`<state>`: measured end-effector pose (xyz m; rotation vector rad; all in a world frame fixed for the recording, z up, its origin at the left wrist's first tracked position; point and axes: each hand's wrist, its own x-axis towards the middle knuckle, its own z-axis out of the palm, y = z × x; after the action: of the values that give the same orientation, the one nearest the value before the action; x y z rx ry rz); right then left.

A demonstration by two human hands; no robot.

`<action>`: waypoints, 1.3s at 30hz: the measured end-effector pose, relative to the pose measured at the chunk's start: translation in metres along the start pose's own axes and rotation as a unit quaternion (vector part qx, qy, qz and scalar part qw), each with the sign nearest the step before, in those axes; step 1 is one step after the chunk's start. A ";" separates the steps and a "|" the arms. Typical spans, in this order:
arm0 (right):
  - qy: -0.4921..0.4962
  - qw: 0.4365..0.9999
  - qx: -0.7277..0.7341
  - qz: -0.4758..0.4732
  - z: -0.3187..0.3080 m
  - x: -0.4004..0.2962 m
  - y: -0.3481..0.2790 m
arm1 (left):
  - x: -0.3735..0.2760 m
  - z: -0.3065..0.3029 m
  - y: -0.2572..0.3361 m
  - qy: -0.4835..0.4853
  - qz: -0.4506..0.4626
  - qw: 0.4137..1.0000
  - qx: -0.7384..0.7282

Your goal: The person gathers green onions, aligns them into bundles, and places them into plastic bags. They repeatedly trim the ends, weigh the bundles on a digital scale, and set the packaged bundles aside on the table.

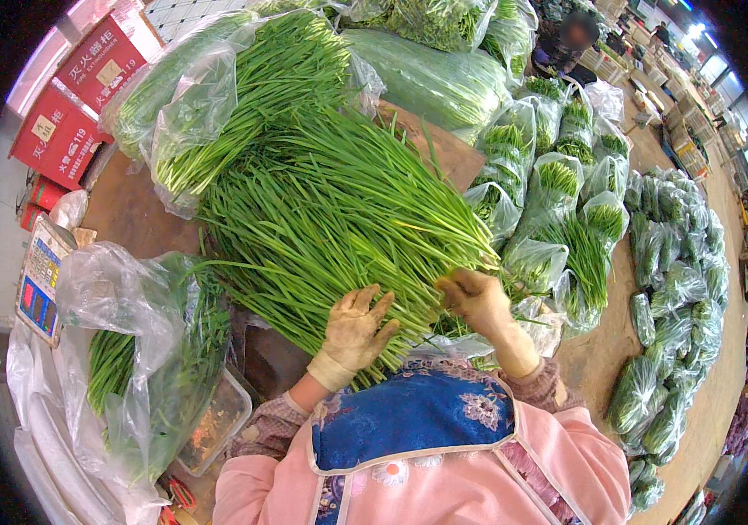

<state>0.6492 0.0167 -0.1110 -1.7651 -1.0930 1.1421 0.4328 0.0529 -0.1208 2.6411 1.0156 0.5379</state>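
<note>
A large heap of loose garlic chives [328, 216] lies before me, leaf tips to the left and pale stem ends to the right. My left hand [355, 331], in a pale stained work glove, rests on the near stems with its fingers apart. At the stem ends on the right is my right hand [482, 303], gloved the same way, with curled, slightly blurred fingers. Whether it grips a stem cannot be made out. Another thick bundle of chives [275, 92], partly in clear plastic, lies just beyond the heap.
A digital scale [39, 282] and an open plastic bag of greens [151, 367] stand on the left, near a clear plastic tub [220, 420]. Bagged chives [554, 190] lie to the right, wrapped green vegetables [676, 315] farther out. Red fire-extinguisher cabinets [62, 131] are upper left; a person [564, 49] is far right.
</note>
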 end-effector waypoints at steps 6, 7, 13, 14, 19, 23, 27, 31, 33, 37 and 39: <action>0.042 0.949 -0.309 0.053 -0.098 -0.024 0.030 | -0.026 -0.005 -0.021 0.034 0.024 0.997 -0.058; 0.029 0.939 -0.341 0.031 -0.095 -0.028 0.040 | -0.036 -0.004 -0.027 0.041 0.028 0.997 -0.063; -0.096 0.971 -0.201 -0.083 0.020 -0.004 0.016 | -0.049 -0.020 -0.024 0.041 0.022 0.996 -0.075; -0.184 0.932 -0.305 -0.073 0.038 -0.008 -0.010 | -0.051 -0.024 -0.024 0.076 0.028 0.993 -0.087; -0.141 0.820 -0.430 -0.349 0.086 -0.028 -0.008 | -0.035 -0.067 -0.003 0.185 -0.122 0.975 0.006; -0.245 0.831 -0.394 -0.307 0.084 -0.030 -0.028 | -0.040 -0.017 -0.046 0.040 -0.079 0.994 -0.058; -0.224 0.920 -0.245 -0.208 0.033 -0.008 -0.044 | -0.064 -0.011 -0.054 0.109 -0.089 0.986 -0.087; -0.178 0.914 -0.326 -0.165 0.040 0.064 -0.016 | -0.063 -0.004 -0.054 0.131 -0.085 0.983 -0.094; -0.220 0.972 -0.078 0.010 0.025 0.099 -0.023 | -0.065 -0.004 -0.057 0.139 -0.085 0.982 -0.092; -0.142 0.989 -0.023 -0.020 0.028 0.100 -0.019 | -0.057 -0.023 -0.043 0.166 -0.093 0.980 -0.056; -0.140 0.990 -0.014 -0.026 0.034 0.104 -0.012 | -0.029 -0.040 -0.030 0.201 -0.048 0.978 0.011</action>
<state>0.6394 0.1219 -0.1417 -1.6191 -1.3176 1.3765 0.3781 0.0594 -0.1026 2.5401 1.2563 1.0724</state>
